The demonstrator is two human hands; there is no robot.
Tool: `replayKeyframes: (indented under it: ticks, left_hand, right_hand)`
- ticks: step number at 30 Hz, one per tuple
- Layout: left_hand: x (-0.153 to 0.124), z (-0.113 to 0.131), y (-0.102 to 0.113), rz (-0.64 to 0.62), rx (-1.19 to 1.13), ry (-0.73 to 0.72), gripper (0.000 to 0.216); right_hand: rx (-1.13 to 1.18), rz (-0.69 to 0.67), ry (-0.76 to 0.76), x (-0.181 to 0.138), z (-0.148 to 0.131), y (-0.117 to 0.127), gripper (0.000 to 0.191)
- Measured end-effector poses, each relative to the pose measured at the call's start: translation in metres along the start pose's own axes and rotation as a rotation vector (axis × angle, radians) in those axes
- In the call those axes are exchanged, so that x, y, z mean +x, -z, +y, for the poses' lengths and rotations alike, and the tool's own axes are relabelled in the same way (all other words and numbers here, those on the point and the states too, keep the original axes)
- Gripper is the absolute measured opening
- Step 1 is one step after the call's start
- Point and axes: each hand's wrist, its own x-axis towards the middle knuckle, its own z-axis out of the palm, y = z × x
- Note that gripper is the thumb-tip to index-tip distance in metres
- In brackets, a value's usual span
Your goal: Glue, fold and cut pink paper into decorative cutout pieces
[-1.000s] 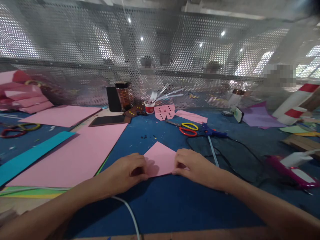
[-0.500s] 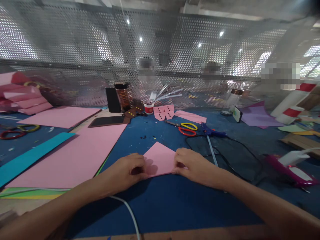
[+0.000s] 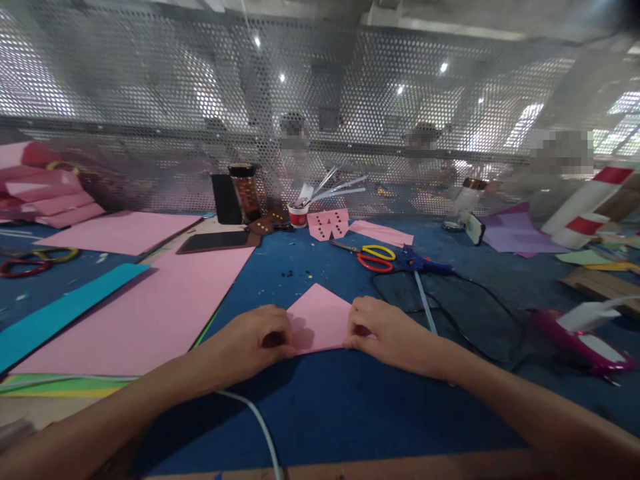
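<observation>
A folded piece of pink paper point(image 3: 320, 317) lies on the blue table mat in front of me, its pointed top facing away and its straight edge towards me. My left hand point(image 3: 267, 337) pinches its left corner between thumb and curled fingers. At the right corner, my right hand point(image 3: 373, 327) grips the paper the same way. The corners themselves are hidden under the fingers. Beyond the paper lie small black scraps point(image 3: 295, 274), and further back a pink cutout with black dots point(image 3: 329, 225) stands on the mat.
Scissors point(image 3: 375, 258) and a blue glue gun point(image 3: 425, 262) with a looping black cord lie behind my right hand. Large pink sheets point(image 3: 145, 313) and a teal strip point(image 3: 70, 307) cover the left side. A magenta power strip point(image 3: 585, 343) sits at right. A perforated metal screen point(image 3: 320, 87) rises behind.
</observation>
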Motion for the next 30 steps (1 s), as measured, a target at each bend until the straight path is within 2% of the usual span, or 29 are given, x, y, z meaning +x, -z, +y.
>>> replayKeyframes:
  ticks: [7, 12, 17, 30]
  left_hand:
    - [0.0003, -0.0028, 0.0017, -0.040, -0.014, 0.001, 0.017]
    - [0.0004, -0.0027, 0.0018, -0.048, -0.074, 0.078, 0.020]
    - [0.0005, 0.0004, 0.0036, -0.062, -0.109, 0.090, 0.017]
    - [0.0016, 0.0025, 0.0007, -0.063, -0.073, 0.157, 0.019]
  right_hand:
    - [-0.016, 0.004, 0.009, -0.0005, 0.0000, -0.0005, 0.017]
    - [-0.010, -0.003, -0.013, -0.0001, -0.0016, 0.0005, 0.016]
    - [-0.013, -0.015, -0.024, 0.0009, -0.0023, 0.0017, 0.017]
    - [-0.002, -0.003, -0.045, 0.0003, -0.0036, 0.0010, 0.016]
